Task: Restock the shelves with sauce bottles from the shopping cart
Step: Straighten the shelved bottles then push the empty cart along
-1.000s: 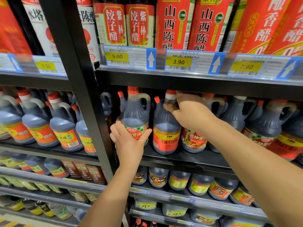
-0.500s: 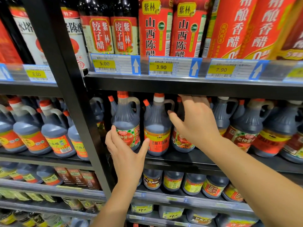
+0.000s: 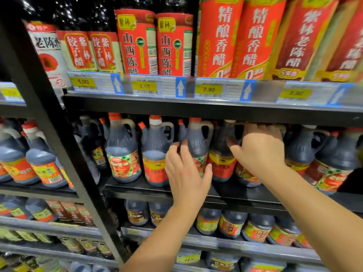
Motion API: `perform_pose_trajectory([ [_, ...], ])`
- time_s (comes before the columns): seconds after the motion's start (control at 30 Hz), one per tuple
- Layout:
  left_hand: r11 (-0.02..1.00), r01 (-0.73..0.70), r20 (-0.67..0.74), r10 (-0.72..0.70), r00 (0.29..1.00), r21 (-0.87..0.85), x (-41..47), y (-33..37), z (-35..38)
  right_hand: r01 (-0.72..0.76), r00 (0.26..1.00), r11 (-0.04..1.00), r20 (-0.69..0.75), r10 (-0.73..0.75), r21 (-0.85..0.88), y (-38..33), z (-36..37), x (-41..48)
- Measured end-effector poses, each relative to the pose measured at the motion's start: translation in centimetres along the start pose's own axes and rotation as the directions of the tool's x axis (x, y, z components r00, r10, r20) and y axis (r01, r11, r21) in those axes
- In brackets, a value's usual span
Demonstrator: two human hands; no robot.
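**Restock: middle shelf [image 3: 235,191]**

Left hand [image 3: 186,173]: grip spread, fingers straight, in front of a sauce bottle [image 3: 198,138]. Right hand [image 3: 259,152] is over the next jug [image 3: 222,165]; too blurred to tell if the grip pinches it. Both stand upright in the shelf's front row.

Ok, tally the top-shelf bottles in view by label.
White label: 1
Cream label: 2
Red label, black characters: 2
Red label, white characters: 2
Dark red label: 2
Total: 9
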State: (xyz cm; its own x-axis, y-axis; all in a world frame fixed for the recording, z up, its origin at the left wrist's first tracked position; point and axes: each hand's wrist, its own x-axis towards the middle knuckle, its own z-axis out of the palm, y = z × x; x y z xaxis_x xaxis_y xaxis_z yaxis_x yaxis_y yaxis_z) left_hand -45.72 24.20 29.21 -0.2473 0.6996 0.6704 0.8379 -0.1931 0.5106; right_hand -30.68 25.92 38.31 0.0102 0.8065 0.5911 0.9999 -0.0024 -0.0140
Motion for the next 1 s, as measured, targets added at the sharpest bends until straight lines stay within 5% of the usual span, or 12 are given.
perform_pose_trajectory([
  [0.1, 0.991, 0.094, 0.035, -0.098, 0.995, 0.101, 1.0, 1.4, 1.0, 0.070, 0.996, 0.996, -0.051, -0.067, 0.061, 0.5, 0.1, 0.7],
  [0.2, 0.972, 0.144, 0.053, -0.156, 0.986, 0.186, 1.5, 2.1, 1.7, 0.053, 0.996, 0.988, 0.067, -0.063, 0.144, 0.4, 0.4, 1.6],
  [0.5, 0.959, 0.201, -0.008, -0.203, 0.979, 0.201, 1.8, 2.9, 2.1, -0.092, 0.954, 0.996, 0.286, 0.091, -0.011, -1.4, 1.3, 4.1],
  [0.7, 0.962, 0.230, 0.032, -0.237, 0.971, 0.147, 1.9, 3.3, 2.0, -0.094, 0.774, 0.994, 0.633, 0.035, 0.060, -0.7, 1.2, 3.6],
  [0.83, 0.961, 0.233, 0.035, -0.241, 0.970, 0.147, 1.4, 3.3, 1.5, -0.092, 0.933, 0.996, 0.351, 0.086, 0.001, -1.1, 0.4, 3.1],
  [1.0, 0.966, 0.213, -0.019, -0.212, 0.977, 0.145, 0.7, 3.1, 0.8, -0.025, 0.997, 0.988, 0.080, 0.013, 0.154, -0.5, -0.4, 2.0],
])
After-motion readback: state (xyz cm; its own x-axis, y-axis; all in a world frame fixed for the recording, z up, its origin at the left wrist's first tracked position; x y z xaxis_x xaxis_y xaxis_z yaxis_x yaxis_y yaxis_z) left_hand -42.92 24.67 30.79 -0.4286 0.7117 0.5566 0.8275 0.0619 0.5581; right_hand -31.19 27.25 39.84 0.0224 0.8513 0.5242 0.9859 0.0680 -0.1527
